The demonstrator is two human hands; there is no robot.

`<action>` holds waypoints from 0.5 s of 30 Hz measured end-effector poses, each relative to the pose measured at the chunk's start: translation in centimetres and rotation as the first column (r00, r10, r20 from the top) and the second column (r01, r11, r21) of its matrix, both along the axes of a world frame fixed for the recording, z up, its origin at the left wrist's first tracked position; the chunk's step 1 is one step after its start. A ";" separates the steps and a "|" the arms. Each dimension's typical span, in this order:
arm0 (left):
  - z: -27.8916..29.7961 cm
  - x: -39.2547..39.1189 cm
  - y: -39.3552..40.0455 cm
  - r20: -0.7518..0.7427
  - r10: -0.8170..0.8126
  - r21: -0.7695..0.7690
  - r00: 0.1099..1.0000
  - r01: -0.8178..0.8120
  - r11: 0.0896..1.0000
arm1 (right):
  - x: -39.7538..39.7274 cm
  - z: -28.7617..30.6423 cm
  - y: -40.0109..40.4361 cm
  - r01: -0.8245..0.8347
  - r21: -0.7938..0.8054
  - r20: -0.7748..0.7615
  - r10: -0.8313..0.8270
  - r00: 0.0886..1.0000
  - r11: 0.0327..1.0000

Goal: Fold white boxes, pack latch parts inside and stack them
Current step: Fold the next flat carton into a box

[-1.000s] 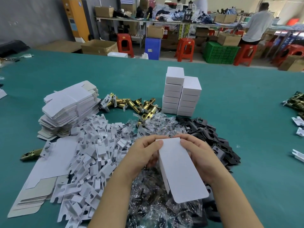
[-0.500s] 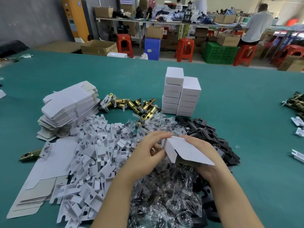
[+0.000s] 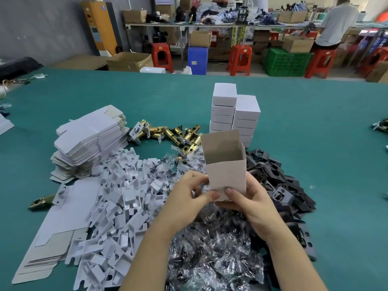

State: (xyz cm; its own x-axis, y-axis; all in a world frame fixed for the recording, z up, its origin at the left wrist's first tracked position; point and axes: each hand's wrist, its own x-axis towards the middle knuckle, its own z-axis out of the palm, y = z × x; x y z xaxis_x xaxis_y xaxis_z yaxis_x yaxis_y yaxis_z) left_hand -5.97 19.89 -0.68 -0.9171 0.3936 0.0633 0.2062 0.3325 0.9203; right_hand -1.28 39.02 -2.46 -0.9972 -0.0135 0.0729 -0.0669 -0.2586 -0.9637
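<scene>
White card, brown inside: the box [image 3: 225,164] stands upright and open-topped above the bench [image 3: 315,143], nothing visible in it. The right hand [image 3: 249,198] has its grip around the lower end; the left hand [image 3: 189,194] pinches there too, probably tucking the bottom flap, though that end is hidden. Folding is the step in hand. Next comes a brass latch [image 3: 172,133], then the stack [image 3: 235,114].
</scene>
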 end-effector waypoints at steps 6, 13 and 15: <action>-0.2 0.1 0.1 -0.036 0.150 -0.035 0.988 -0.151 0.988 | -0.5 0.0 0.0 0.244 -0.027 -0.016 -0.245 0.969 0.969; 0.8 0.1 0.5 -0.144 0.216 -0.254 0.966 -0.247 0.935 | -0.3 -1.0 -0.8 0.338 -0.053 0.037 -0.337 0.941 0.940; 1.5 -0.8 0.9 -0.230 0.173 -0.443 0.958 -0.262 0.857 | -0.5 -1.2 -1.0 0.329 -0.014 0.029 -0.329 0.944 0.944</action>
State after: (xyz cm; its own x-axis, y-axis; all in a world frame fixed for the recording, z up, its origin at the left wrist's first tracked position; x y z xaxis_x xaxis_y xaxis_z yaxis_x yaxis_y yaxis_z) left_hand -6.73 20.76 0.87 -0.9736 0.2092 0.0916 0.2215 0.7667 0.6025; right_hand -1.81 38.01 -3.62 -0.9475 0.3168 0.0437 -0.1260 -0.2441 -0.9615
